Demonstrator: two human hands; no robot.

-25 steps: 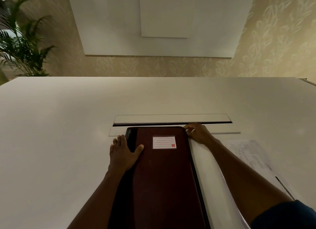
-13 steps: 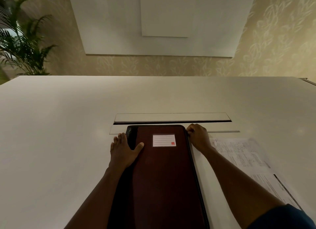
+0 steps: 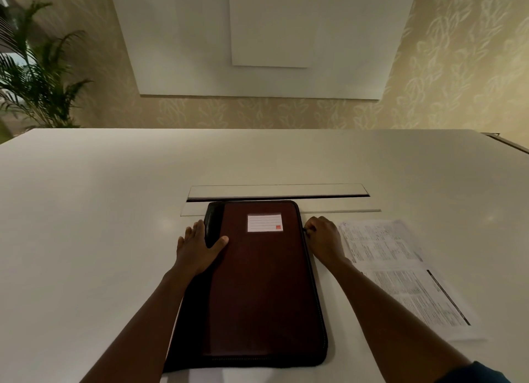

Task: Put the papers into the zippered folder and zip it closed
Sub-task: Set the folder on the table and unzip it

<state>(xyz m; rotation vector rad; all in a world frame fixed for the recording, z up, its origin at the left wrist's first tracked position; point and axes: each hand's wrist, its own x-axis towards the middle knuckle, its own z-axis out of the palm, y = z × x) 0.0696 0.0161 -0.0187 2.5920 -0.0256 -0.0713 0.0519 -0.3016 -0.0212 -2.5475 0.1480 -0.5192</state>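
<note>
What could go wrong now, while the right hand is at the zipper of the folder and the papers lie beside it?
1. The right hand pinches the zipper pull beside the printed papers; its forearm lies across their left edge and may drag or crease them.
2. The left hand steadies only the far spine of the folder, so the near end may swing under a pull.
</note>
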